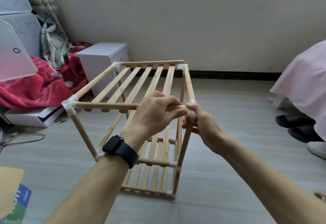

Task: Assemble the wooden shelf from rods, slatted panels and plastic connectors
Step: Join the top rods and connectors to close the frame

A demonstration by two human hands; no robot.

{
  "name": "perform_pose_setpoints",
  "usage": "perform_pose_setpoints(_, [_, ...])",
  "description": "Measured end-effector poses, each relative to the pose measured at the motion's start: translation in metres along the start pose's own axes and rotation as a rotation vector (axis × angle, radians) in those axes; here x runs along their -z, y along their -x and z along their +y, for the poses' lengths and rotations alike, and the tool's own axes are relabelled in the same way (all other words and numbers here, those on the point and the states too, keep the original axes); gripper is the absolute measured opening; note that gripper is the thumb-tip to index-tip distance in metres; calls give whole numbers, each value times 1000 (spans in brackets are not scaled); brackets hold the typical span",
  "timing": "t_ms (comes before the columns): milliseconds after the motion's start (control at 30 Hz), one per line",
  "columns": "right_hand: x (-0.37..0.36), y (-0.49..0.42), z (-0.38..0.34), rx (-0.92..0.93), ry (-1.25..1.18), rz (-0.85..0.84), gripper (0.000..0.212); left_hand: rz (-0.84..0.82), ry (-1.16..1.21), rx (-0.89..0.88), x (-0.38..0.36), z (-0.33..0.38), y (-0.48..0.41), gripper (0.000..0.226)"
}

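Two hands meet at the near right top corner of the wooden shelf [93, 82], which stands upright on the grey floor [229, 153] in the middle of the room. The left hand [155, 112], with a black watch [120, 150] on its wrist, reaches up and curls its fingers round the right end of the front rod [105, 106] of the top slatted panel [169, 79]. The right hand [202, 125] comes in from the right and grips the white plastic connector [191, 115] at that corner, together with the top of the upright rod [184, 146] beneath it — thumb up top, fingers wrapped behind. The front rod's end sits right at the connector, but fingers hide whether it is fully seated. A lower slatted panel [153, 162] is fitted in the frame near the floor. At the bottom left lies a blue booklet [21, 199] — its white lettering is cut off at the edge and cannot be read.
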State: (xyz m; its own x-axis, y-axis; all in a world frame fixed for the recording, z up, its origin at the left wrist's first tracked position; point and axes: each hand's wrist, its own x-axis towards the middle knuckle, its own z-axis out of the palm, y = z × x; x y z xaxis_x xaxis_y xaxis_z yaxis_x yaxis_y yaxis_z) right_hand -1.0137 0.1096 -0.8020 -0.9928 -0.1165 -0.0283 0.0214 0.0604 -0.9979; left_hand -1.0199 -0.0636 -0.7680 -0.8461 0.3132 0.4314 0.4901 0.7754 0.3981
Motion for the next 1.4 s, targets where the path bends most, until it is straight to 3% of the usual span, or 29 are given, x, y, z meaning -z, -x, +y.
perform_pose_setpoints(200, [-3, 2, 0, 7, 26, -24, 48, 14, -41, -102, 4, -6, 8, 47])
perform_pose_setpoints(367, [-7, 3, 0, 12, 26, -54, 51, -33, -38, -119, 10, -8, 11, 70])
perform_pose_setpoints(533, [-9, 9, 0, 23, 76, -94, 53, -50, 51, -53, 12, -12, 6, 41])
perform_pose_setpoints(733, [-7, 14, 0, -10, 54, -160, 76, -85, 48, -47, 11, -10, 7, 32])
perform_pose_setpoints(800, [-4, 13, 3, -69, 10, -164, 79, -45, 16, -6, 10, -9, 10, 40])
perform_pose_setpoints(900, [-1, 11, 7, -107, -3, -59, 63, 80, 18, 70, 13, -11, 15, 58])
perform_pose_setpoints(1000, [6, 3, 6, -76, -10, 112, 52, 145, 32, 132, 30, -31, 24, 60])
perform_pose_setpoints(1133, [20, -6, 6, -18, 7, 243, 40, -46, 295, 320, 74, -66, 36, 50])
perform_pose_setpoints(1167, [23, -9, 6, -16, 18, 261, 41, -86, 226, 393, 87, -70, 35, 46])
perform_pose_setpoints(1233, [25, -14, 4, -17, 32, 284, 45, -139, -165, 474, 102, -69, 28, 47])
perform_pose_setpoints(1300, [27, -20, 0, 10, 43, 265, 43, -153, -444, 441, 103, -51, 18, 48])
perform_pose_setpoints(1400, [27, -28, -4, 39, 5, 201, 45, -210, -288, 357, 75, -8, 8, 39])
